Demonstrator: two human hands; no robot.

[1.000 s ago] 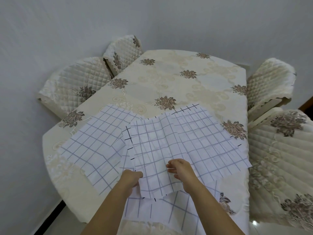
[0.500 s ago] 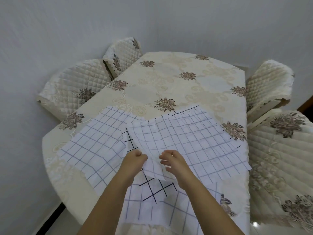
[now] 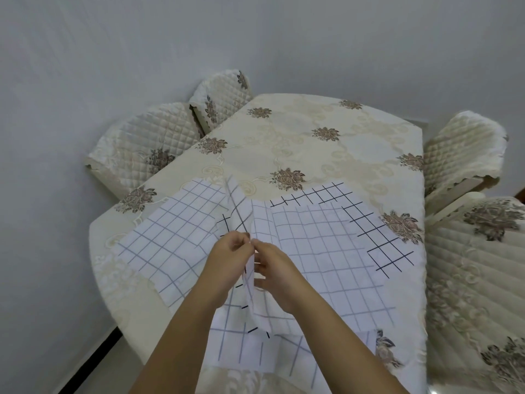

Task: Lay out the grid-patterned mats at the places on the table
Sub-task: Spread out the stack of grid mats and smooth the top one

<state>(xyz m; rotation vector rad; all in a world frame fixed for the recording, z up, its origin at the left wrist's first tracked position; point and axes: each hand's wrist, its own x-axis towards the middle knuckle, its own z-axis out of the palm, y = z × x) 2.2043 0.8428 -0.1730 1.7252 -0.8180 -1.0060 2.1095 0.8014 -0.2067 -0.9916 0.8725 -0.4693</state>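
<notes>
Grid mat (image 3: 251, 297): white cloth with thin lines, raised on edge over the near middle of the surface (image 3: 298, 120), above a loose overlapping heap of other mats (image 3: 321, 251) that spreads left, right and over the near edge. Likely risk: the limp cloth may drag or ruck the mats beneath it, and the one overhanging the edge may slide off, since none lies squared before a chair (image 3: 460, 146). Left hand (image 3: 230, 257) and right hand (image 3: 272, 268): fingers curled narrow, both pinching the raised mat's upper fold, knuckles almost touching.
</notes>
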